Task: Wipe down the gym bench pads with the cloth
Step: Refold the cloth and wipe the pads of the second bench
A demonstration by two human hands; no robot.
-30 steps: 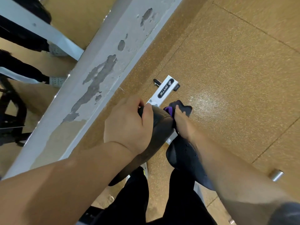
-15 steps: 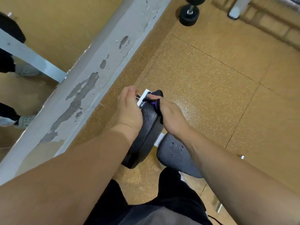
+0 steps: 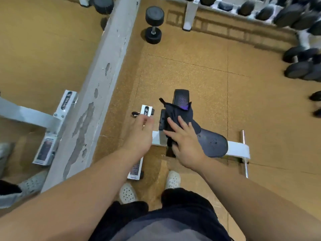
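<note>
Open cork floor around bench pad; right hand flat, fingers spread on cloth, left hand loosely open.

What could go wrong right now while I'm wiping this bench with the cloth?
The cloth is only pinned under your flat right hand, not gripped, so it may slide off the back pad. Your left hand hangs free rather than bracing anything, so leaning in could unbalance you. A loose dumbbell lies on the floor just ahead, a possible trip hazard if you step around the bench.
</note>
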